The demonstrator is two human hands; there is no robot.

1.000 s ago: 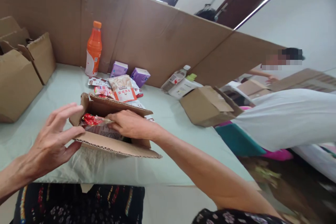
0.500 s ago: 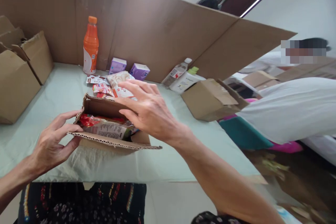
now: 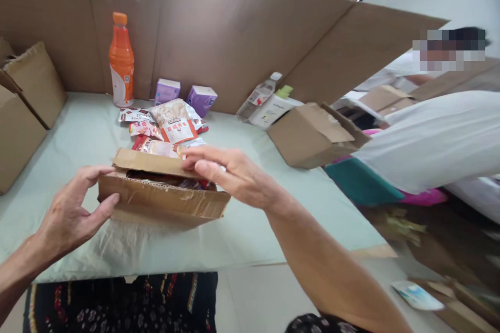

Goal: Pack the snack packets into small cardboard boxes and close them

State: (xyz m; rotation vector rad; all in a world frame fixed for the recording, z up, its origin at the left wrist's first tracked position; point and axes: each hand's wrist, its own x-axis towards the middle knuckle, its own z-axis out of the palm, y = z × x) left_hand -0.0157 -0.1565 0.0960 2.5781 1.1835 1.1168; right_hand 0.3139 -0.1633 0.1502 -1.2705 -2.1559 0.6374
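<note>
A small cardboard box [image 3: 167, 200] sits on the pale green tabletop in front of me, its long flaps partly folded over the opening. Through the narrow gap some packaged goods show darkly. My left hand [image 3: 76, 203] grips the box's left end, thumb on the front face and fingers behind. At the right end, my right hand [image 3: 230, 174] has its thumb and fingers closed on the rear flap [image 3: 150, 161]. Just behind the box lie several snack packets [image 3: 174, 119], one white and orange on top.
An orange drink bottle [image 3: 122, 62] stands behind the packets beside two purple packs [image 3: 203, 100]. Rightward lean a clear bottle [image 3: 260, 98], a white bottle [image 3: 275, 106] and a cardboard box lying open [image 3: 312, 135]. Another open box [image 3: 23, 119] stands left. A cardboard partition [image 3: 219, 26] runs behind; a person sits beyond, right.
The box's flaps have been folded inward over its opening, hiding most of the contents. My right hand has come down from above the box onto its rear flap. My left hand stays at the left end.
</note>
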